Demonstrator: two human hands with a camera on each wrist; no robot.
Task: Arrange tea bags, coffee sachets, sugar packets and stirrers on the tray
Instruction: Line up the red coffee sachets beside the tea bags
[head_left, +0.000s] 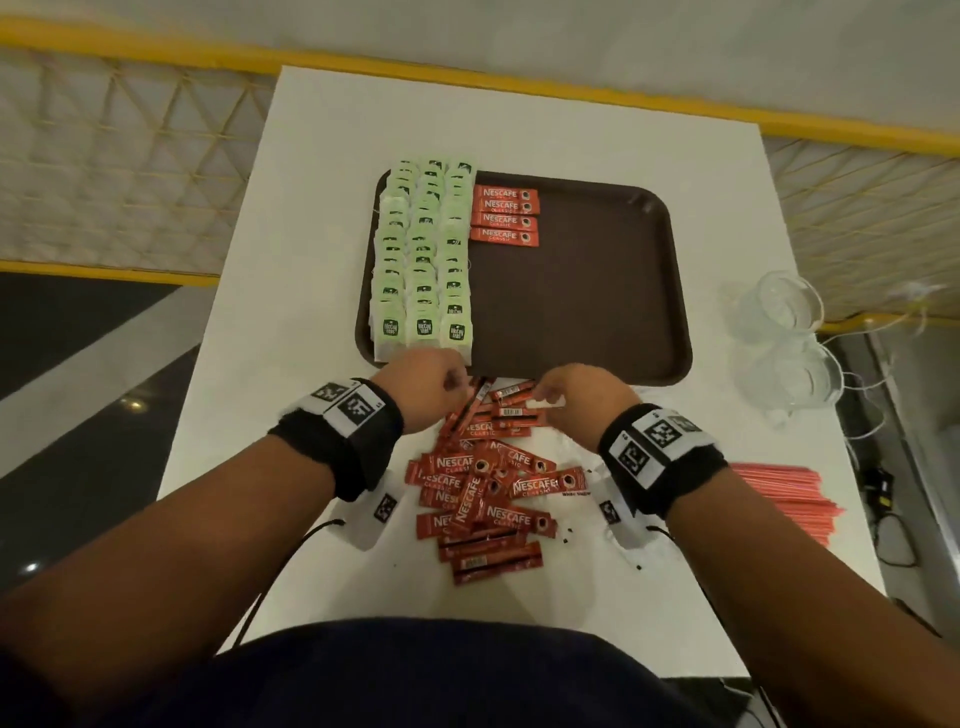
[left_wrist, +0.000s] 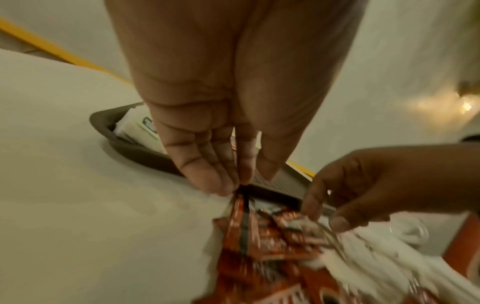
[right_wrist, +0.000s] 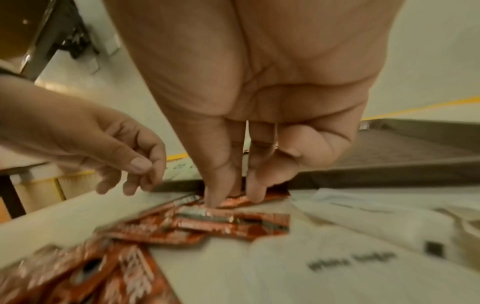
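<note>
A brown tray (head_left: 597, 312) holds three columns of green tea bags (head_left: 421, 260) at its left, with a short stack of red coffee sachets (head_left: 504, 214) beside them. A loose pile of coffee sachets (head_left: 488, 488) lies on the white table in front of the tray. Both hands work at the pile's far end, by the tray's near rim. My left hand (head_left: 452, 387) pinches the end of one sachet (left_wrist: 241, 203) with its fingertips. My right hand (head_left: 543, 397) pinches another sachet (right_wrist: 244, 200) between thumb and fingers. White sugar packets (right_wrist: 350, 261) lie under my right wrist.
A bundle of pink stirrers (head_left: 784, 499) lies at the table's right edge. Two clear glass cups (head_left: 779, 306) stand right of the tray. The tray's right half is bare. A yellow-framed railing runs behind the table, and cables hang off the right side.
</note>
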